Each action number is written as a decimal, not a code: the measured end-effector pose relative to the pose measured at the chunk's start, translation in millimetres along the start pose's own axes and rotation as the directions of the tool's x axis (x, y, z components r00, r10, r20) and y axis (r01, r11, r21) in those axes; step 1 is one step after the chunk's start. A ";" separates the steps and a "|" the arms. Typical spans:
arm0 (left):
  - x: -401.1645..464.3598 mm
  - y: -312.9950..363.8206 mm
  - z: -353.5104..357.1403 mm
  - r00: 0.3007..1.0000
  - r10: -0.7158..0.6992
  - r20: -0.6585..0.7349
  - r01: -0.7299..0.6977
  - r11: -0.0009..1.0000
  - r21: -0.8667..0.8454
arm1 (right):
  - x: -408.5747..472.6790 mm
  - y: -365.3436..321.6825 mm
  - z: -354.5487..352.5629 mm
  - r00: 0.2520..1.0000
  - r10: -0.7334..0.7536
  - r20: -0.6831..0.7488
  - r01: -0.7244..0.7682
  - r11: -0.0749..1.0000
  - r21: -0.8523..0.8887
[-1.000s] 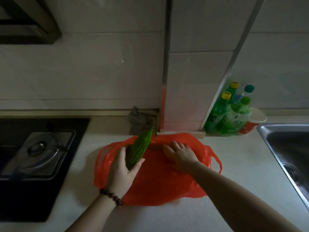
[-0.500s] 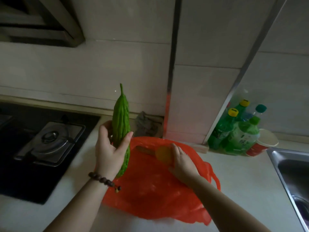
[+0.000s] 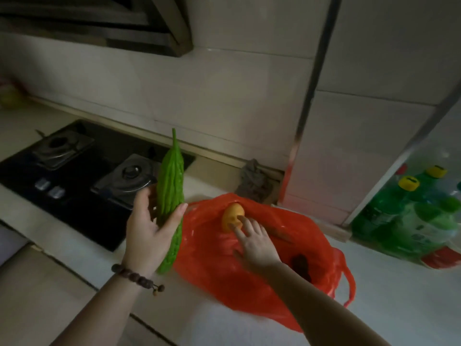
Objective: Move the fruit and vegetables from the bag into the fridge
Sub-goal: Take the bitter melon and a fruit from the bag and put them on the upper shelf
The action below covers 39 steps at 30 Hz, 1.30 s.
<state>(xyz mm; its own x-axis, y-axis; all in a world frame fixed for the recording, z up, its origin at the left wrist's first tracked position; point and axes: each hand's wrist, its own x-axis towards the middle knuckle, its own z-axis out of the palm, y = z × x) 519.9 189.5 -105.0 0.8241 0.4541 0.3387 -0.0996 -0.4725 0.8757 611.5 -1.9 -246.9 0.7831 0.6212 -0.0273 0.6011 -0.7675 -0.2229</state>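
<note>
So the bitter gourd (image 3: pixel 172 196) is out of the red bag (image 3: pixel 249 270) now, left hand (image 3: pixel 149 228) fingers wrapped round it above the bench (image 3: pixel 386 308). Right hand (image 3: pixel 257 243) fingers are spread on an orange fruit (image 3: pixel 230 216) at the bag's mouth. Fridge trip looks next.

Ridged, waxy gourd (image 3: pixel 171 193) in my left hand (image 3: pixel 149 229), thin glossy plastic bag (image 3: pixel 252 265), smooth matt fruit (image 3: pixel 232 215), black glass hob (image 3: pixel 82 181), beaded wooden bracelet (image 3: pixel 136 277)

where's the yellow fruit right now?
In the head view, the yellow fruit sits at the far opening of the red bag on the counter, right of centre, with the right hand fingertips on it.
</note>
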 end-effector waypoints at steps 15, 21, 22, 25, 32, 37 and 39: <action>-11.4 -47.8 -110.2 0.976 -0.169 -0.136 0.173 0.985 0.019 | 70.1 -14.8 6.4 0.984 0.164 0.069 -0.163 0.986 -0.014; -0.7 -88.4 -176.5 0.964 -0.169 -0.205 0.177 0.984 0.024 | 64.3 -98.4 -25.2 0.974 0.191 -0.123 -0.176 0.977 0.120; 1.3 -96.8 -190.0 0.961 -0.170 -0.218 0.178 0.984 0.022 | 67.0 -119.8 -30.8 0.973 0.177 -0.150 -0.153 0.975 0.163; 5.1 -120.8 -239.5 0.953 -0.175 -0.246 0.184 0.983 0.012 | 83.1 -197.8 -40.9 0.975 0.112 -0.193 -0.053 0.957 0.285; -12.7 -158.3 -392.8 0.900 -0.192 -0.392 0.208 0.978 0.000 | 139.9 -423.2 -23.0 0.978 -0.127 -0.165 0.179 0.918 0.354; -28.4 -188.6 -509.1 0.836 -0.172 -0.522 0.249 0.965 0.081 | 170.4 -559.5 -9.1 0.911 -0.362 -0.196 0.410 0.837 0.362; -30.3 -198.4 -553.6 0.798 -0.161 -0.581 0.280 0.952 0.121 | 183.4 -604.8 -6.9 0.873 -0.442 -0.206 0.488 0.791 0.368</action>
<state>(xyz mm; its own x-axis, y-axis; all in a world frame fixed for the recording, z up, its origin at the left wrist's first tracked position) 205.9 687.7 -98.5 0.3490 0.8774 0.3293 0.2033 -0.4139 0.8873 392.7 575.1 -110.4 0.4506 0.8493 0.2751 0.7990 -0.2462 -0.5487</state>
